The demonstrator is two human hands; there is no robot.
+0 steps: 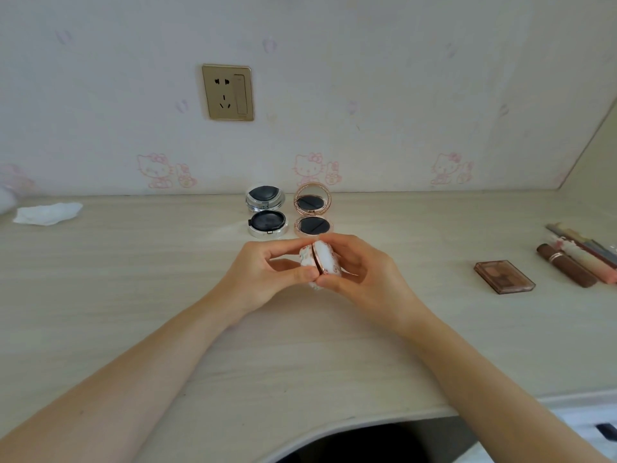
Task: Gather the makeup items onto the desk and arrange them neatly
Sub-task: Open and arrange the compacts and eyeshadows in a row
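Both hands hold a small white compact point(325, 260) with a rose-gold rim, raised on edge above the middle of the pale wooden desk point(133, 295). My left hand point(267, 275) pinches its left half and my right hand point(364, 272) grips its right half; a thin gap shows along the rim. Behind it, near the wall, stand an open silver compact point(268, 223) and an open rose-gold compact point(313, 225), each showing a dark puff. At the right lie a brown eyeshadow palette point(504, 276), a brown lipstick tube point(566, 265) and several slim sticks point(587, 248).
A crumpled white tissue point(48, 213) lies at the desk's far left. A gold wall socket point(228, 92) sits above the compacts. The desk's front edge curves inward at the bottom, with a dark gap point(350, 442) below it.
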